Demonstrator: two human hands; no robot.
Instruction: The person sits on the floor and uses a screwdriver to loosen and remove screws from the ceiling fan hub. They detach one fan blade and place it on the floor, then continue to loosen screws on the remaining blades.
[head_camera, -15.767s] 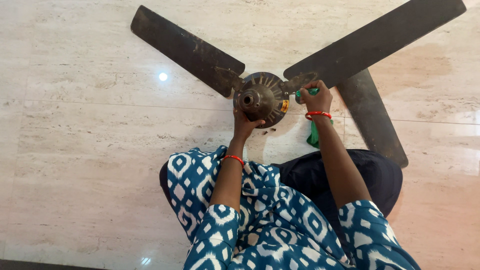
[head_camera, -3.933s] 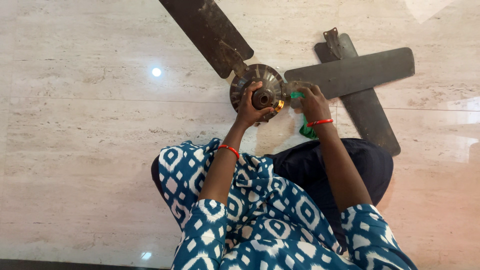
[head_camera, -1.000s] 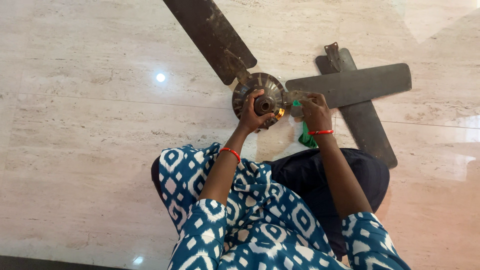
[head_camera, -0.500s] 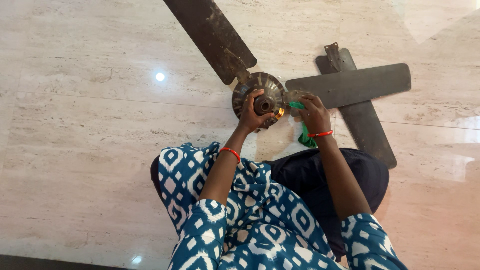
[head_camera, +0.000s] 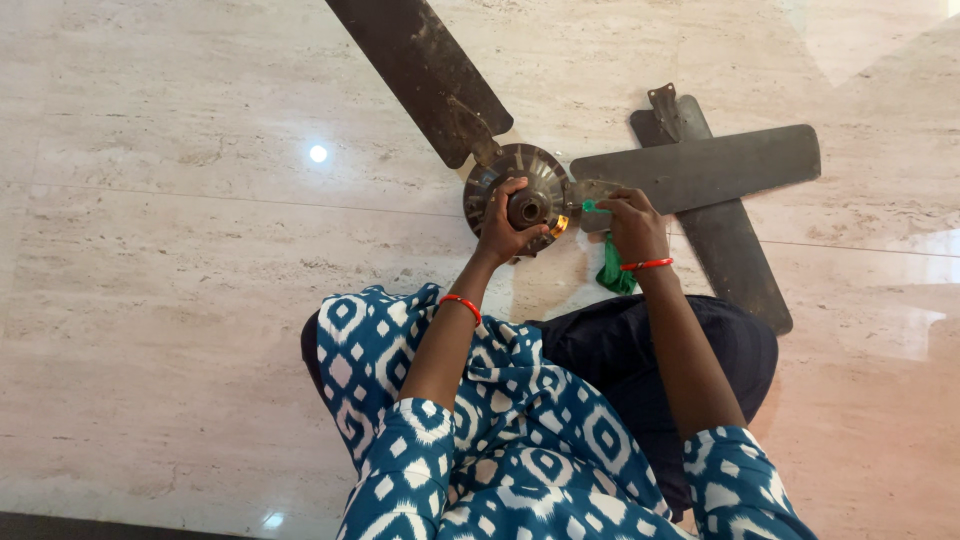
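A person sits on a pale polished stone floor (head_camera: 180, 300) with a dismantled ceiling fan in front of their knees. The fan's round, ribbed motor housing (head_camera: 545, 170) lies flat on the floor, near the far middle of the visible floor.

The left hand (head_camera: 503, 222) is clasped over the near side of the housing, thumb and fingers curled around the central hub, so it grips the housing firmly. The right hand (head_camera: 635, 225) is closed around a green-handled tool, probably a screwdriver (head_camera: 595, 207); only a short green stub shows past the fingers. Its tip rests at the metal bracket (head_camera: 592, 190) where a blade joins the right side of the housing. A green cloth (head_camera: 612, 273) hangs below that hand, just under the wrist; whether the hand also holds it cannot be told.

One dark, grimy blade (head_camera: 420, 70) is fixed to the housing and runs away toward the floor's far edge. A second blade (head_camera: 700, 165) stretches right from the bracket. A third blade (head_camera: 735, 240) lies loose underneath it, crossing it at an angle, its own mounting bracket (head_camera: 665, 100) bare at the far end.

Both wrists wear red bangles (head_camera: 646, 265). The person's sleeves are blue with a white diamond pattern, over dark trousers.
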